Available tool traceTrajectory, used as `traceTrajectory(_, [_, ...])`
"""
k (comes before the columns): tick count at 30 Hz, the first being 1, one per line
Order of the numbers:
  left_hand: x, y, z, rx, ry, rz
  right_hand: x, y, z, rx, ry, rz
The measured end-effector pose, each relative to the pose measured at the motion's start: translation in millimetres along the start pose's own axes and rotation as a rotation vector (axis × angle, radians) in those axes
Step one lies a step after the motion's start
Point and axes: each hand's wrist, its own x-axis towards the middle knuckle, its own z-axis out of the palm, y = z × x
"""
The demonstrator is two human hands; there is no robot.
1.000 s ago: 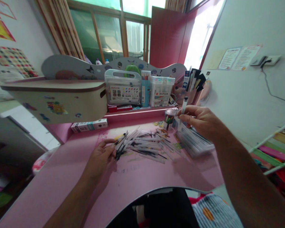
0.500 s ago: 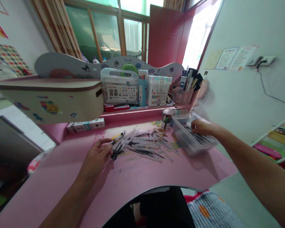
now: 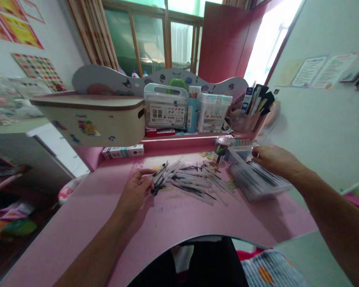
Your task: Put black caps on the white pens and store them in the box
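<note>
Rested the left hand (image 3: 137,186) at the left end of a loose heap of thin pens (image 3: 194,182) on the pink desk (image 3: 179,223), with thumb and fingers bent about the dark ends. Could not tell a pinch on any pen from a light touch. Held the right hand (image 3: 272,158) over the far part of a clear plastic box (image 3: 271,193), right of the heap, with fingers curled downward. Could not tell if grasping anything. Saw more pens (image 3: 265,175) lined up inside, and a lidded jar (image 3: 220,150) near the box's far left corner.

Whether the right grip (image 3: 272,159) holds anything is hidden; the wall sheets (image 3: 310,71) look blurred.
</note>
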Motion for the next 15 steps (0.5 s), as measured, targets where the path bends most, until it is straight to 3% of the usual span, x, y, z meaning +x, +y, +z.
traceTrajectory(3, [0.9, -1.5, 0.3, -0.020, 0.011, -0.002, -6.1, -45.6, -20.0, 0.118, 0.082, -0.116])
traceTrajectory(6, [0.4, 0.3, 0.9, -0.053, 0.022, -0.013, -9.2, -95.7, -20.8, 0.315, -0.090, -0.328])
traceTrajectory(9, [-0.2, 2.1, 0.3, -0.070, 0.009, -0.012, -11.1, -134.1, -0.1, 0.278, -0.269, -0.486])
traceTrajectory(15, [-1.4, -0.3, -1.3, -0.045, -0.003, 0.003, -17.9, -163.8, 50.4, 0.108, -0.336, -0.339])
